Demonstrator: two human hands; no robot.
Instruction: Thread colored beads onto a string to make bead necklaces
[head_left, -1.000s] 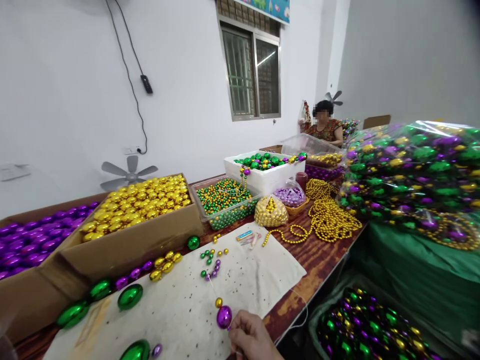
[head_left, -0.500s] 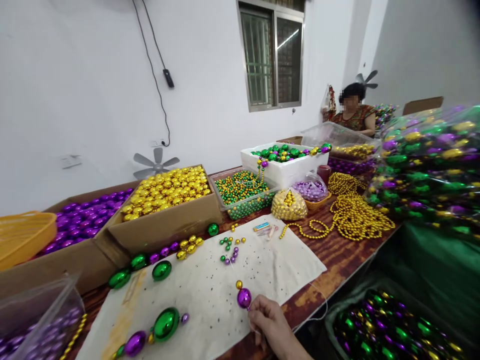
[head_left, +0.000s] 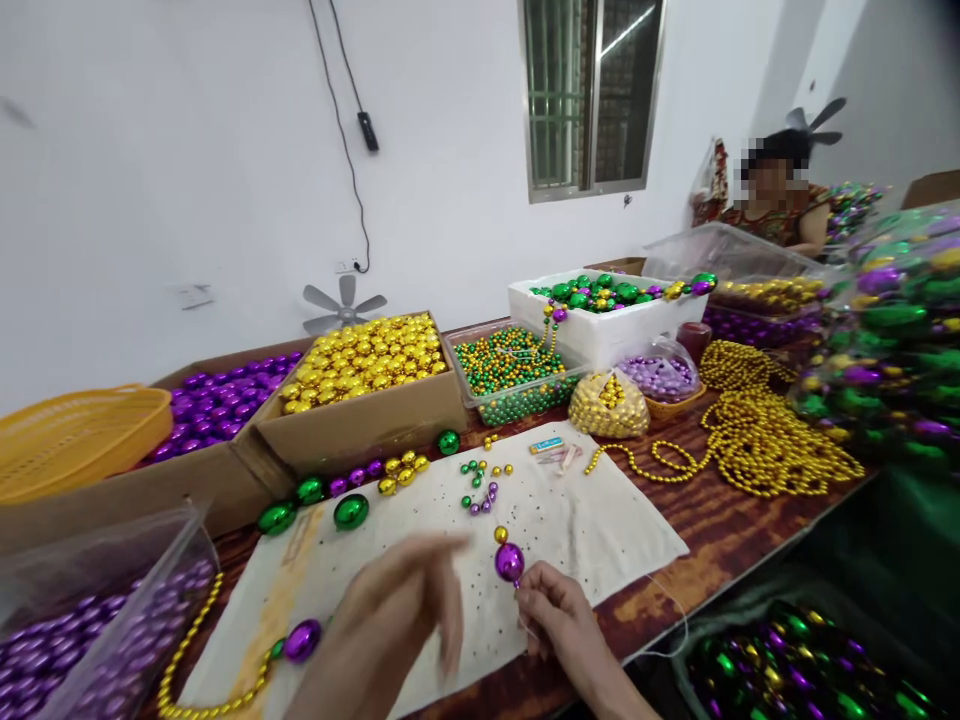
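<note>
My right hand [head_left: 555,612] is closed in a pinch on a white string, just below a shiny purple bead [head_left: 509,562]. Beyond that bead sits a small gold bead [head_left: 501,535]. My left hand [head_left: 397,610], a little blurred, hovers over the white cloth [head_left: 427,510] with fingers stretched apart and nothing in them. It hides part of the bead strand, whose large purple bead [head_left: 303,640], small green bead and gold chain [head_left: 225,705] show to its left. Small green and purple beads [head_left: 480,495] lie past the gold bead. A large green bead [head_left: 351,512] rests farther left.
Cardboard boxes of gold beads [head_left: 367,360] and purple beads [head_left: 232,400] line the back. A clear tub [head_left: 517,400], a white foam box [head_left: 607,335] and gold bead chains [head_left: 772,440] stand rightward. A co-worker [head_left: 776,200] sits at the far right.
My left hand has come into view over the cloth, covering the large green bead of the strand. My right hand keeps its pinch beside the purple bead. The view has shifted leftward.
</note>
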